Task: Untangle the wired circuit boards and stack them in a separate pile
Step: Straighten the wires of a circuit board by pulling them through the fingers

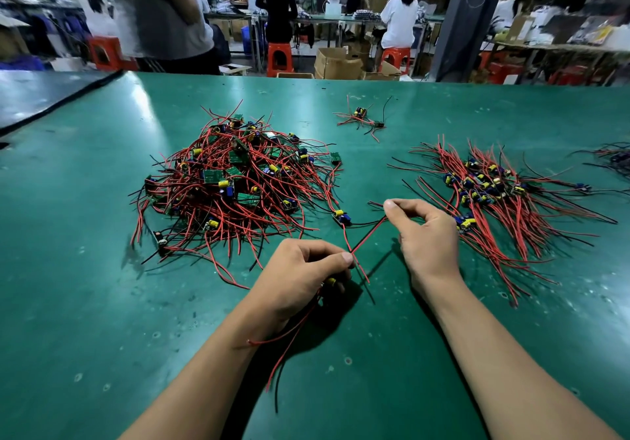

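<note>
Left hand (303, 276), nearest the camera: fingers curled tight round a small board (330, 281), of which only a yellow capacitor shows under the fingers. Its wire tails (289, 340), red and black, hang back over the left forearm onto the green table (102, 286). The same hand's thumb and forefinger also nip a red wire (370, 235) where it crosses another red strand.

Right hand (426, 231), just beyond and to the right: forefinger and thumb closed in a pinch on the upper end of that red wire, other fingers curled under. The wire runs taut and diagonal between the two hands, off the table.

A loose board (342, 217) lies flat on the table just past the hands, at the near right edge of the tangled pile (235, 180), with a black lead running towards the right hand.

The tangled pile sits left of centre: green boards, yellow and blue parts, red and black wires in all directions. The sorted pile (494, 197) is on the right, apart from it, boards bunched together and wires fanned towards the camera.

Further back is a small cluster (361, 117) of a few boards. Another heap (613, 158) is cut off by the right edge.

Behind the table: people at benches, orange stools (279, 59), cardboard boxes (335, 63).
</note>
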{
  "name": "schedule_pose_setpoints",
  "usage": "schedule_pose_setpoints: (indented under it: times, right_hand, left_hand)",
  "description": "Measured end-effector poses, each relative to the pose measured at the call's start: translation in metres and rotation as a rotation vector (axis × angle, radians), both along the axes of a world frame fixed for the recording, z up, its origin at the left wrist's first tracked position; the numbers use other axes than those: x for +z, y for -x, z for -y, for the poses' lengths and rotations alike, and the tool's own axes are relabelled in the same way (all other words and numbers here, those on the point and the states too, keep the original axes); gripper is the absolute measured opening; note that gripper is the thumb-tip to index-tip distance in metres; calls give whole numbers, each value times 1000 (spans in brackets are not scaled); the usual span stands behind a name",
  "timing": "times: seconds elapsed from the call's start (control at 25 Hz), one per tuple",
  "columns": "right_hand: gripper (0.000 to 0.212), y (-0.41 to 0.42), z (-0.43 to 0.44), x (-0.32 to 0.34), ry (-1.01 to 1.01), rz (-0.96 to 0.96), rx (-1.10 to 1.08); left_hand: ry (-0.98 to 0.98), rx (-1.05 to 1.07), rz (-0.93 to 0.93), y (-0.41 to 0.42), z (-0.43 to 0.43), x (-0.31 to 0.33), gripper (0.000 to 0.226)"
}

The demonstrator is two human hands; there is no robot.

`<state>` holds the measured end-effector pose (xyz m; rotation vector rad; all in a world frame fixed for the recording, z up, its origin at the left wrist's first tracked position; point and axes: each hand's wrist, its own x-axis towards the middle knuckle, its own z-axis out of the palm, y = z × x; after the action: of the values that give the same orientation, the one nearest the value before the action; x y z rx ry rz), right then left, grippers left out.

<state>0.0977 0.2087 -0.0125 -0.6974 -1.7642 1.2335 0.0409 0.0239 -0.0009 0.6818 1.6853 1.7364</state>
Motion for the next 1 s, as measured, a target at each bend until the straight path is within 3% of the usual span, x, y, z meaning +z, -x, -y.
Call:
schedule_pose_setpoints:
  times: [0.12, 0.4, 0.6, 0.8, 1.0]
  right_hand:
    - [17, 0, 1, -1, -81, 11, -15]
    - [17, 0, -2, -2, 286, -63, 86]
    - [20, -2, 2, 2, 320, -97, 176]
    - [21, -8, 8, 1, 213, 6, 245]
    - [12, -12, 23, 2, -146, 236, 359]
  left_hand:
    - [-6, 16, 3, 0, -1, 0, 13]
    - [-45, 65, 64, 2, -2, -2, 12]
    - [-54, 113, 109, 3, -4, -1, 23]
    - [-165, 173, 339, 6, -4, 7, 30]
    - [-258, 189, 455, 12, 3, 9, 24]
